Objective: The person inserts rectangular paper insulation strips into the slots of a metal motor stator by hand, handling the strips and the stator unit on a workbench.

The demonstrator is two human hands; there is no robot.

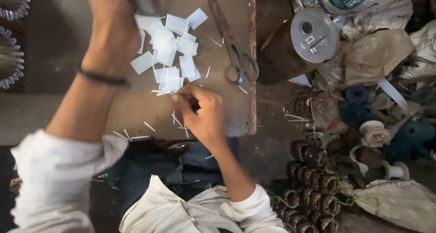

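A: On the brown worktop (68,42), near its front edge, what is the right hand (204,115) doing?

B: It rests on the wood with its fingers (184,97) curled shut, and the tips pinch at the near end of the pile of white paper squares (170,49). It seems to hold one thin white piece there, but the piece is too small for me to be sure.

A: Where is the pile?

B: In the middle of the worktop, just beyond the right hand. The squares lie loose and overlap, so a finger can slide one off the edge.

A: And the left hand (116,15)?

B: It is far up, at the top of the view, left of the pile. It wears a dark band (103,78) at the wrist. The top edge cuts off its fingers, so I cannot tell if they are open or closed, or if they hold anything.

A: Why are the scissors (234,49) lying there?

B: They lie flat to the right of the pile, handles near, within easy reach of the right hand. Thin white slivers (150,126) are scattered along the near edge of the worktop, like scraps from cutting.

A: What is off the worktop?

B: To the right is a big grey spool (313,35), some blue reels (359,94), sacks, and a heap of dark wire coils (313,183) on the floor, well apart from the hands.
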